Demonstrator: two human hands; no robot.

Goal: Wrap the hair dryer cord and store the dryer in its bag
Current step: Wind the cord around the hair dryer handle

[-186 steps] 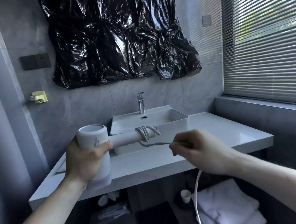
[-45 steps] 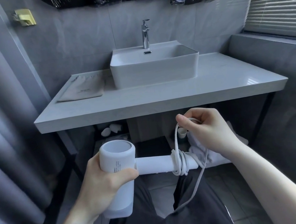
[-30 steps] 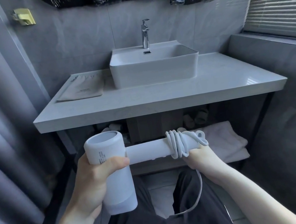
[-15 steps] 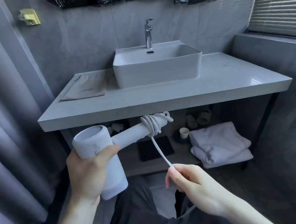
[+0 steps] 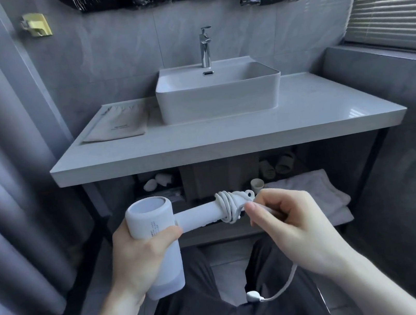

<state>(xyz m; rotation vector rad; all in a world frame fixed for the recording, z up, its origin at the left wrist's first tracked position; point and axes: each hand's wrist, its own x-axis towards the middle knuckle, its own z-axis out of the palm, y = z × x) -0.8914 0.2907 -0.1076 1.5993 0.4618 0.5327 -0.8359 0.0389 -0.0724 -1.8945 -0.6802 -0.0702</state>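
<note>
Nearest, the white plug [image 5: 253, 296] dangles over dark trousers. The left hand [image 5: 142, 260] clasps the white cylindrical hair dryer [image 5: 156, 244], its small print illegible. The right hand [image 5: 291, 225] pinches the white cord [image 5: 229, 205] coiled round the handle's end. Beyond, the flat beige drawstring bag [image 5: 119, 122], lettering unreadable, lies on the pale counter [image 5: 224, 133].

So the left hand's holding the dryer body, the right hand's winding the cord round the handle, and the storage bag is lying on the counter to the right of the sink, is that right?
Not quite: the head view shows the storage bag lying on the counter to the left of the sink, not the right. The rest stands: the left hand holds the dryer body and the right hand winds the cord round the handle.
</note>
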